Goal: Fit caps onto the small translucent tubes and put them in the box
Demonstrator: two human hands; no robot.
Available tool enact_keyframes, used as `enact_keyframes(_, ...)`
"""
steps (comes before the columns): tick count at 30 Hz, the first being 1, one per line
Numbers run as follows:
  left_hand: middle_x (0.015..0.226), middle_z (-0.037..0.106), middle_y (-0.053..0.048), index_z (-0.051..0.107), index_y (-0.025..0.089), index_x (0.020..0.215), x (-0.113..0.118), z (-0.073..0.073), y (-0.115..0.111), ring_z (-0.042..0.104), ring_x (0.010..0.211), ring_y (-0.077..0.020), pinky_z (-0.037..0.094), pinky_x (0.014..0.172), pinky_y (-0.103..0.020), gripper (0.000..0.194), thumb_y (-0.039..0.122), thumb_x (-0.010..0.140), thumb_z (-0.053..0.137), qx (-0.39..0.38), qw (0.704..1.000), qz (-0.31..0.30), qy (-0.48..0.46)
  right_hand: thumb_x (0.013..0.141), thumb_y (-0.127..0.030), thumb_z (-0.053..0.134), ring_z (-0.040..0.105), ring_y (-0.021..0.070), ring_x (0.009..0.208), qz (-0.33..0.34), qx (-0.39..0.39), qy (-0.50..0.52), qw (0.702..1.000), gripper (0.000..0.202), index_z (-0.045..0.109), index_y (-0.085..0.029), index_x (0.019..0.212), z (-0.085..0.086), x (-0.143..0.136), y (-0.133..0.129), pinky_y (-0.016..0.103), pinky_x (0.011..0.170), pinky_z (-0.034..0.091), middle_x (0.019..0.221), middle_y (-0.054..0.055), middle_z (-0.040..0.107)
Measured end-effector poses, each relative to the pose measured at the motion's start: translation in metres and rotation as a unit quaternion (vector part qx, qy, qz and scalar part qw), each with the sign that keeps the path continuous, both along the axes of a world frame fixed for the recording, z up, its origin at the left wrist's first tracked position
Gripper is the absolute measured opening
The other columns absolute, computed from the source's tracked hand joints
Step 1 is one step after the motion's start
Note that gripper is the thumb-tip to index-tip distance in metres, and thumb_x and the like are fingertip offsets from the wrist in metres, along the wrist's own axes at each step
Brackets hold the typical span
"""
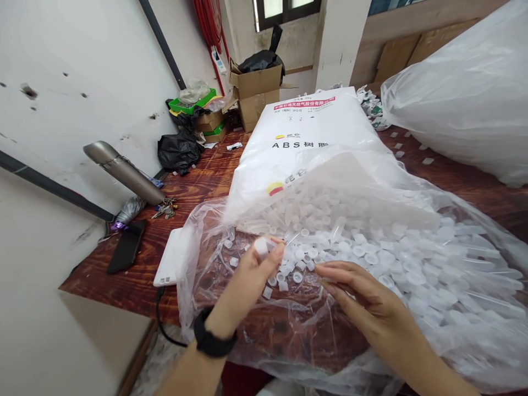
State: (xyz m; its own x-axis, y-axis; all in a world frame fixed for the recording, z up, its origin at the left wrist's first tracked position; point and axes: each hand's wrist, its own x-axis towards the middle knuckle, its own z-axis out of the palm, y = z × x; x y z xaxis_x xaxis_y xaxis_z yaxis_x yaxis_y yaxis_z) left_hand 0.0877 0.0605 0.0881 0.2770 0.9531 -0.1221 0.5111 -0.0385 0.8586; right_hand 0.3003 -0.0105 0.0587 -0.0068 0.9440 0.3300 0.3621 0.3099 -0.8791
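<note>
My left hand (258, 269), with a black band on its wrist, is closed around a whitish translucent plastic cap (262, 247). Part of that piece is hidden by the thumb and fingers. To the right, my right hand (358, 294) hovers at the edge of the pile, fingers stretched forward and thumb slightly apart below them; I see nothing held there. Between and beyond the hands lie many loose white plastic caps (297, 277) and clear tubes (338, 226). They rest on and inside a large clear plastic bag (206, 220) spread over the table.
A full white printed sack (305, 124) lies behind the pile. At left are a white flat box (168, 258) with a cable, a phone (127, 246), keys (166, 208) and a leaning metal flask (124, 171). A bulging plastic bag (466, 93) stands at right, cardboard boxes (259, 93) behind.
</note>
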Motion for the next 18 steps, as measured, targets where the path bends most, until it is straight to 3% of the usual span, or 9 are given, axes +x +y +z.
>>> enact_keyframes(3, 0.075, 0.056, 0.002, 0.060, 0.018, 0.114, 0.013, -0.009, -0.035, 0.049, 0.063, -0.0113, 0.043, 0.059, -0.023, 0.048, 0.063, 0.101, 0.051, -0.083, 0.975, 0.060, -0.196, 0.098, -0.031, 0.073, 0.079, 0.0197, 0.104, -0.059, -0.012, 0.150, 0.987, 0.012, 0.077, -0.033, 0.109, 0.000, -0.013, -0.003, 0.028, 0.088, 0.065, 0.110, 0.003, 0.080)
enact_keyframes(5, 0.077, 0.058, 0.003, 0.063, 0.020, 0.112, 0.023, -0.012, -0.053, 0.049, 0.064, -0.0094, 0.041, 0.060, -0.021, 0.045, 0.060, 0.093, 0.070, -0.148, 0.920, 0.107, -0.346, 0.098, -0.030, 0.074, 0.079, 0.0184, 0.108, -0.063, -0.019, 0.242, 0.968, 0.012, 0.075, -0.034, 0.110, 0.003, -0.024, -0.006, 0.027, 0.092, 0.065, 0.111, 0.002, 0.080)
enact_keyframes(7, 0.075, 0.058, 0.004, 0.065, 0.022, 0.108, 0.030, -0.012, -0.065, 0.048, 0.064, -0.0082, 0.040, 0.061, -0.019, 0.039, 0.055, 0.091, 0.077, -0.182, 0.877, 0.120, -0.427, 0.099, -0.029, 0.074, 0.077, 0.0182, 0.114, -0.044, -0.010, 0.284, 0.958, 0.015, 0.074, -0.035, 0.112, 0.006, -0.032, -0.008, 0.028, 0.097, 0.063, 0.113, 0.001, 0.080)
enact_keyframes(10, 0.072, 0.055, 0.006, 0.064, 0.024, 0.109, 0.033, -0.010, -0.073, 0.047, 0.064, -0.0077, 0.041, 0.063, -0.019, 0.035, 0.054, 0.094, 0.074, -0.189, 0.859, 0.103, -0.465, 0.101, -0.024, 0.069, 0.075, 0.0186, 0.119, -0.008, 0.016, 0.242, 0.970, 0.018, 0.073, -0.036, 0.114, 0.009, -0.035, -0.012, 0.029, 0.099, 0.062, 0.119, 0.001, 0.077)
enact_keyframes(13, 0.072, 0.055, 0.006, 0.061, 0.024, 0.111, 0.031, -0.011, -0.077, 0.048, 0.064, -0.0079, 0.040, 0.064, -0.020, 0.035, 0.054, 0.095, 0.072, -0.187, 0.862, 0.096, -0.460, 0.100, -0.013, 0.064, 0.075, 0.0184, 0.118, 0.016, 0.051, 0.127, 0.990, 0.030, 0.072, -0.036, 0.117, 0.011, -0.025, -0.015, 0.029, 0.097, 0.063, 0.120, 0.002, 0.078)
enact_keyframes(18, 0.071, 0.053, 0.005, 0.059, 0.024, 0.110, 0.027, -0.019, -0.086, 0.047, 0.064, -0.0087, 0.040, 0.063, -0.020, 0.033, 0.053, 0.099, 0.068, -0.171, 0.876, 0.083, -0.444, 0.094, -0.005, 0.064, 0.079, 0.0193, 0.101, 0.022, 0.113, 0.013, 0.993, 0.035, 0.071, -0.033, 0.114, 0.015, -0.008, -0.018, 0.027, 0.086, 0.066, 0.102, 0.002, 0.081)
